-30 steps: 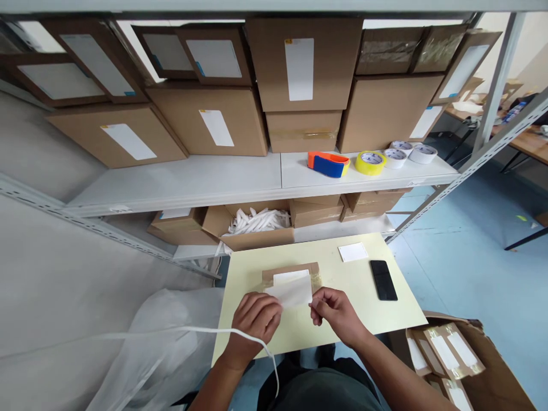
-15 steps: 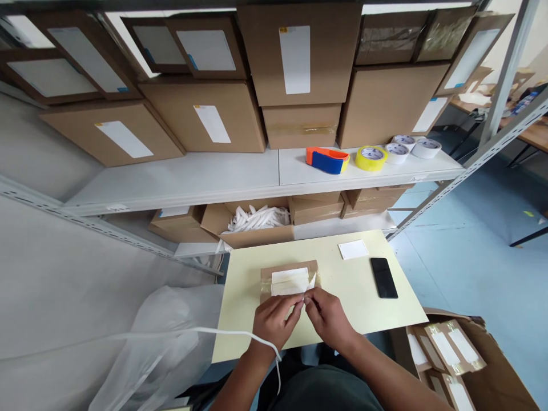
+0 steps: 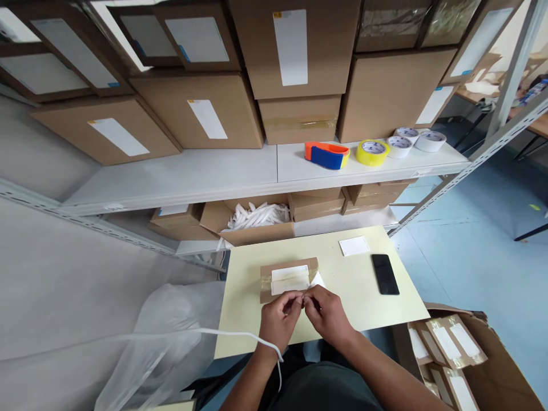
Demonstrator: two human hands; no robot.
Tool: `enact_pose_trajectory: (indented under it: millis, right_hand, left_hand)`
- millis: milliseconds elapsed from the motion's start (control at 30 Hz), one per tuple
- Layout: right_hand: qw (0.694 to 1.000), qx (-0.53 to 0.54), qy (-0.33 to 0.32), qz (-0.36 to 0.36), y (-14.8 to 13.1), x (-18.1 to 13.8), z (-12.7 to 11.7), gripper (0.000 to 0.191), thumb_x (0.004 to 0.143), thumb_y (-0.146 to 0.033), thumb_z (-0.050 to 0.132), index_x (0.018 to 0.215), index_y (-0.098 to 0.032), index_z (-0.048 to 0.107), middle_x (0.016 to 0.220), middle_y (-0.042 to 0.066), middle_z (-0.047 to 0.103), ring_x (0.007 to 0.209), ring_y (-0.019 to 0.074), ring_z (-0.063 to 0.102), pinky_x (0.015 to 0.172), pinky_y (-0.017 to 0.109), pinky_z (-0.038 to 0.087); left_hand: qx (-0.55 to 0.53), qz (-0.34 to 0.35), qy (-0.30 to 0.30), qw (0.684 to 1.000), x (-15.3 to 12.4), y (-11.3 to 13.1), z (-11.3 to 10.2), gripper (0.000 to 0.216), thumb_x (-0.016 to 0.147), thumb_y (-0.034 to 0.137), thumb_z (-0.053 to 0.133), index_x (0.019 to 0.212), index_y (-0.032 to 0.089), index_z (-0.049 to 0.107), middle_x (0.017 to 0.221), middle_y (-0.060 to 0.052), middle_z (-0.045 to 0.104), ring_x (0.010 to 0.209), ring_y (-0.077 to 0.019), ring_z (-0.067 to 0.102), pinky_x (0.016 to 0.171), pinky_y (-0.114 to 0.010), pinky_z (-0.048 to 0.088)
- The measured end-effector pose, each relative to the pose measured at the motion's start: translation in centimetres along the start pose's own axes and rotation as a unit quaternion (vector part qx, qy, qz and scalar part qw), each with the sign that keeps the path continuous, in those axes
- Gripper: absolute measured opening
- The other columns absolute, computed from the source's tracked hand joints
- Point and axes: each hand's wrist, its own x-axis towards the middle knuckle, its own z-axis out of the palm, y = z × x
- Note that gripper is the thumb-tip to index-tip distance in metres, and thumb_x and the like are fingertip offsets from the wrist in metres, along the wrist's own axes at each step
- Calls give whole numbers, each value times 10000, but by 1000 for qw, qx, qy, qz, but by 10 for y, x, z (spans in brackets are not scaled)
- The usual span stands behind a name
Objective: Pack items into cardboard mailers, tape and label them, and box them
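My left hand [image 3: 280,315] and my right hand [image 3: 326,313] meet fingertip to fingertip over the near part of a pale yellow table [image 3: 377,308]. Between them they pinch a folded white paper slip [image 3: 317,280], of which only a small corner shows above my right fingers. Just beyond my hands lies a small brown cardboard packet [image 3: 289,278] with a white label taped on top. A white cord runs across my left wrist.
A black phone [image 3: 385,274] and a white card [image 3: 354,246] lie on the table's right part. A tape dispenser [image 3: 327,155] and tape rolls [image 3: 373,152] sit on the shelf among cardboard boxes. An open box of packets [image 3: 454,348] stands at right, a plastic bag [image 3: 162,337] at left.
The white slip was held spread out between both hands; my hands have come together and folded it small. The camera view has tilted slightly downward.
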Motion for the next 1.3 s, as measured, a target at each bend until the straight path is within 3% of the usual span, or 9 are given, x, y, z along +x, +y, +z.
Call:
enact_pose_trajectory:
  millis: [167,300,400,533,633,800,1000,1167,1300]
  right_hand:
    - [1000,-14,-13,-5,5,2,-1,151,974,-197,478,892,-219,602,820,39,662,726,160,632,670,254,486]
    - [1000,-27,13,6,6,4,3,156,986,-193,452,916,-222,589,825,41,665,744,169,639,688,266,491]
    - [999,-20,26,15,3,5,4,146,987,-202,463,901,-225,579,810,34,664,727,165,636,669,262,486]
    - [999,8,35,26,-1,8,4,132,983,-217,491,886,-225,580,808,27,671,717,154,636,656,253,487]
    - [999,29,22,30,-3,12,3,137,993,-232,498,908,-223,604,838,31,681,738,148,642,678,253,494]
    - [1000,16,12,20,-3,19,2,107,970,-232,522,925,-219,618,804,23,644,667,139,590,623,255,473]
    - [998,35,-48,-10,-1,22,-2,68,895,-179,568,939,-230,558,797,1,609,687,137,582,647,258,489]
    - [992,92,32,83,1,18,2,145,890,-268,639,967,-238,520,720,-40,583,644,130,565,642,262,501]
    - [974,108,104,169,14,16,-2,409,863,-410,688,1199,-216,558,1013,67,665,829,181,618,771,343,541]
  left_hand:
    - [104,135,-2,985,10,-4,-5,177,892,192,591,930,233,759,824,-1,802,671,-140,751,697,-209,583]
    - [126,158,23,979,14,-2,-5,176,913,208,588,928,238,761,814,-14,801,698,-151,757,706,-214,576]
    - [93,114,38,988,13,0,-3,161,906,231,608,922,237,768,826,-18,803,686,-148,752,709,-216,578]
    - [-8,-8,9,1000,11,2,-3,179,911,312,611,915,222,766,824,-24,797,707,-157,751,692,-225,587]
    - [-98,-89,-3,991,14,4,-4,250,919,397,596,903,194,741,761,-28,770,695,-163,735,668,-236,588]
    - [-169,-131,4,977,22,6,-4,276,831,438,695,914,175,720,867,-53,772,815,-190,732,760,-274,594]
    - [-244,-205,4,948,24,-2,-2,348,820,507,704,811,159,706,750,-32,731,731,-173,693,720,-279,589]
    - [-333,-255,29,907,21,-6,3,387,775,528,747,833,150,684,733,-23,718,700,-169,688,729,-319,604]
    - [-391,-275,65,876,24,0,-3,443,694,550,806,795,150,645,680,-18,706,632,-161,678,690,-335,610]
